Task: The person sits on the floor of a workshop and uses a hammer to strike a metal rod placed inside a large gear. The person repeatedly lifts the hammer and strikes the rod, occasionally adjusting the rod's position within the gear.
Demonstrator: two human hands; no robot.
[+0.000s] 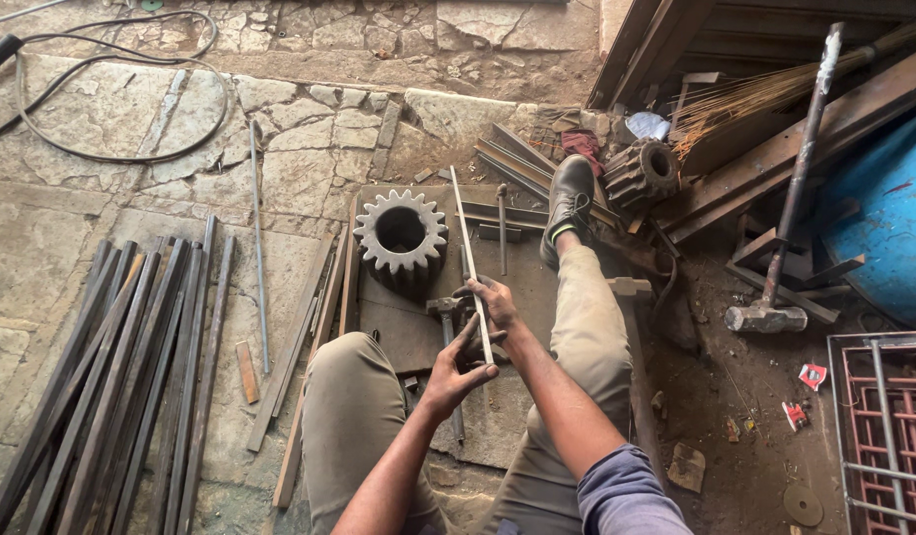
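Thin metal rod (471,260) pinched by both hands: left hand (454,374), right hand (492,305); gear (401,236), hammer (446,327) close beneath.

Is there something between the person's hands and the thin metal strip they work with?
No. Both the left hand and the right hand already grip the thin metal strip directly; nothing visible lies between them.

Soft daylight fills the whole picture, bright but not harsh. The pale stone floor (309,139) looks lightest. Shadows are faint and small. Everything looks sharp, though the straight edges bend a little near the corners.
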